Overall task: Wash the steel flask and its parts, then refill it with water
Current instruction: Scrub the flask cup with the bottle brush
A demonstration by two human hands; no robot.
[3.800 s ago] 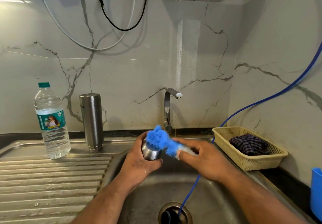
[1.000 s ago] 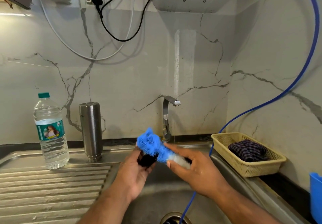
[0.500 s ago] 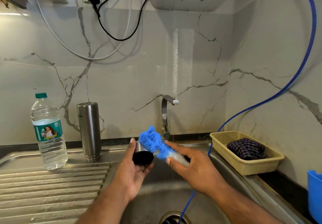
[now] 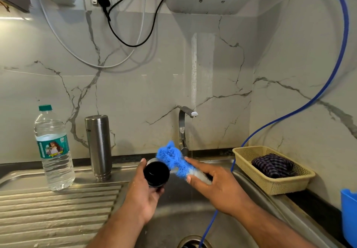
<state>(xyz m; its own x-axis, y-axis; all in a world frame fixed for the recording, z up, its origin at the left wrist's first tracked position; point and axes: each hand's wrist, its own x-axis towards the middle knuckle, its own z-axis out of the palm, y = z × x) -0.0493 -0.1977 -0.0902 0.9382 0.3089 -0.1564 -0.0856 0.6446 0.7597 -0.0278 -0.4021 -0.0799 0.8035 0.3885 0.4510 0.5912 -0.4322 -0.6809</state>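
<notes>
— Over the sink [image 4: 173,218], near its left edge, the flask cap [image 4: 156,173] is held in the grip of the left hand [image 4: 142,196].
— The blue brush [image 4: 171,158] is grasped by the right hand [image 4: 220,189], laid against the cap; the steel flask [image 4: 98,147] is stood upright on the drainboard [image 4: 58,209].

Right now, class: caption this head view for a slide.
Over the sink, left hand holds the flask cap; right hand holds a blue brush against it.
</notes>
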